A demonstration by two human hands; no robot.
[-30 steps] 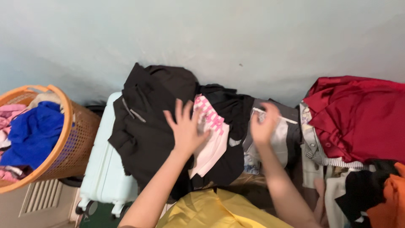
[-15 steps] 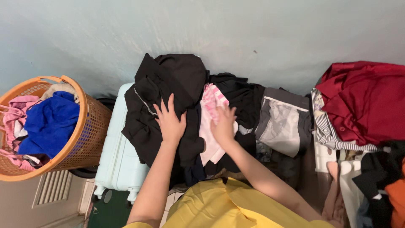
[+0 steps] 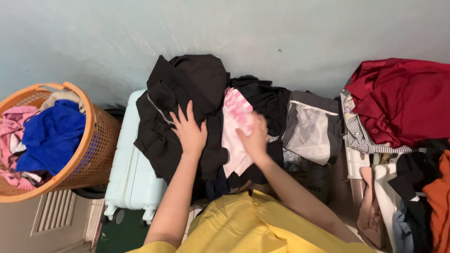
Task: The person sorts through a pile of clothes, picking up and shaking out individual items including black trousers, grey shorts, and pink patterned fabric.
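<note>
We are looking down on a heap of clothes stacked against a pale blue wall [image 3: 262,28], where a person in a yellow top [image 3: 243,225] is pressing both hands into the pile. The left hand [image 3: 190,131] is lying flat, fingers spread and loose, on a black garment [image 3: 183,107] that is draping over a pale mint hard-shell suitcase [image 3: 129,178]. The right hand [image 3: 254,136] is resting on a pink-and-white garment [image 3: 236,126] at the centre of the heap, just at 3 o'clock from the left hand; its fingers are curling over the cloth, but motion blur is keeping us from telling whether they are gripping it. The pink-and-white garment is lying on top of the black clothing, between the two hands and running toward 12 o'clock. At 3 o'clock from it, a grey-and-white garment [image 3: 311,131] is sitting folded, and beyond that a black-and-white striped cloth [image 3: 363,140] is poking out beneath a dark red garment [image 3: 403,98]. An orange cloth [image 3: 438,197] is showing at the 4 o'clock edge. At 9 o'clock, an orange woven laundry basket [image 3: 91,150] is standing well apart from the hands, holding a bright blue garment [image 3: 49,136] and pink clothing [image 3: 11,126].
</note>
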